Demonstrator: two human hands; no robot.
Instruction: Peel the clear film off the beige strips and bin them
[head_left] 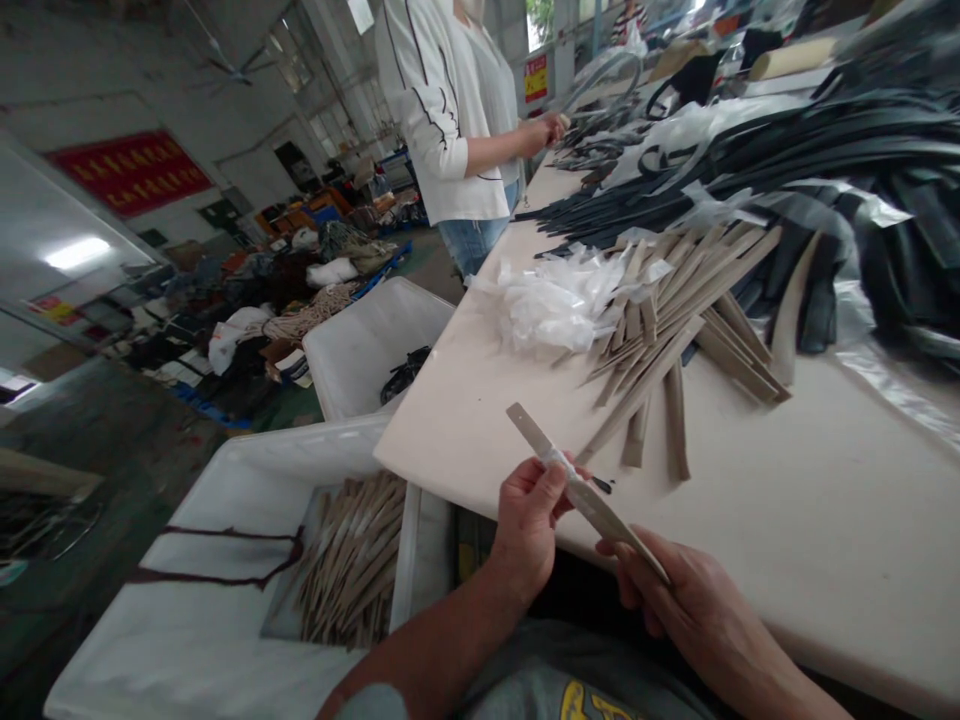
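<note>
A beige strip (609, 520) with a small hole near its far end slants between my hands, over the table's near edge. My left hand (531, 505) is closed on its middle, thumb on top, where a whitish wrap goes round it. My right hand (664, 580) grips the strip's near end. A small dark object (601, 485) shows just beyond my left fingers; its kind is unclear. Ahead on the table lies a loose pile of similar beige strips (675, 320), with crumpled clear plastic pieces (559, 300) to its left.
Long black strips (750, 180) are heaped at the back right of the pale table (780, 510). On the left stands a white bin (225, 490) holding many beige strips; another white bin (352, 340) is behind it. A person (465, 140) works along the table's far left side.
</note>
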